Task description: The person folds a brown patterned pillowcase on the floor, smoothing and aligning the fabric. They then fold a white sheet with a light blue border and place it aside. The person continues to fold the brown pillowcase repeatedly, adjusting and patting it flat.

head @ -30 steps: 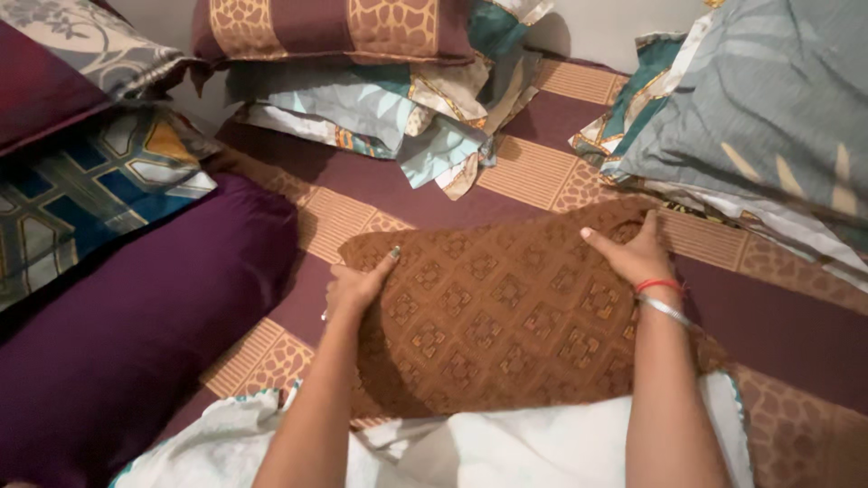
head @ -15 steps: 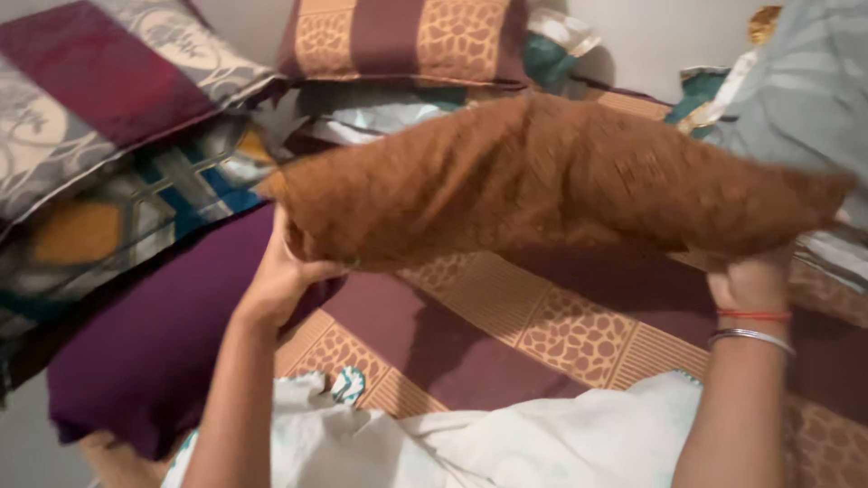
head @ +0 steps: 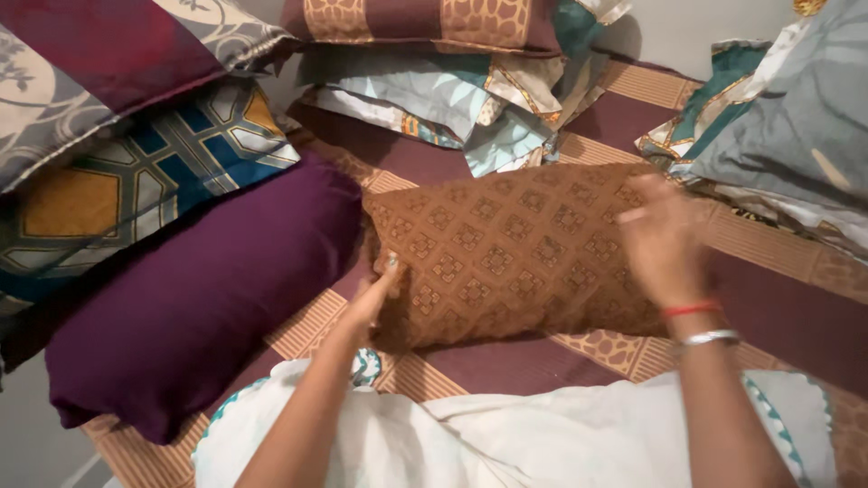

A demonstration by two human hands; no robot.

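Brown patterned pillow [head: 506,253] lying on the striped bedsheet [head: 506,361], long axis left to right between the hands: left hand [head: 375,298] fingers pressed against its left end, right hand [head: 660,239] spread, blurred, over its right end.

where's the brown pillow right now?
Head view, centre: the brown pillow lies on the striped bedsheet, between both hands, its left end against the purple bolster.

One brown pillow [head: 515,253]; one purple bolster [head: 199,289]; two patterned cushions stacked at left, blue [head: 136,181] and maroon [head: 108,54]; one striped pillow [head: 416,18] at the top; two hands, left [head: 375,298] and right [head: 660,239]; two wristbands [head: 701,323]
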